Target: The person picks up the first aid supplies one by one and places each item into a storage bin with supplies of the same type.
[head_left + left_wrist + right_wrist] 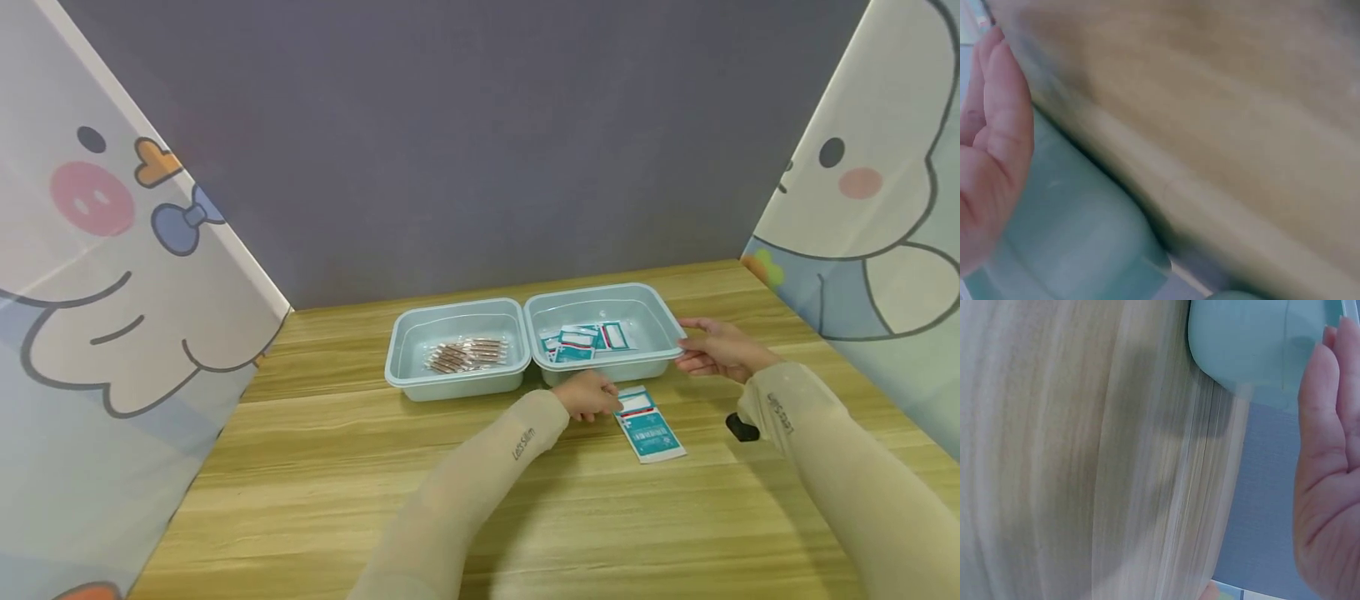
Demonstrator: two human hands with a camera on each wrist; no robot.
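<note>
A flat teal-and-white packet (651, 433) with a red stripe lies in front of the right-hand pale green plastic tub (611, 364). My left hand (588, 395) pinches the packet near its upper left edge; in the left wrist view the fingers (1007, 106) reach up to a white-and-blue bit at the corner. On the tub's right side, my right hand (716, 348) holds the rim, and its fingertips overlap the tub wall in the right wrist view. Several smaller-looking teal-and-white packets (576, 342) lie inside this tub.
A matching tub (457, 384) stands at the left, rim against rim, with several brown sticks (468, 355) in clear wrappers. A small black object (742, 427) shows by the right sleeve. Behind the wooden table (337, 467) rises a grey panel (480, 150), with cartoon-printed panels on both sides.
</note>
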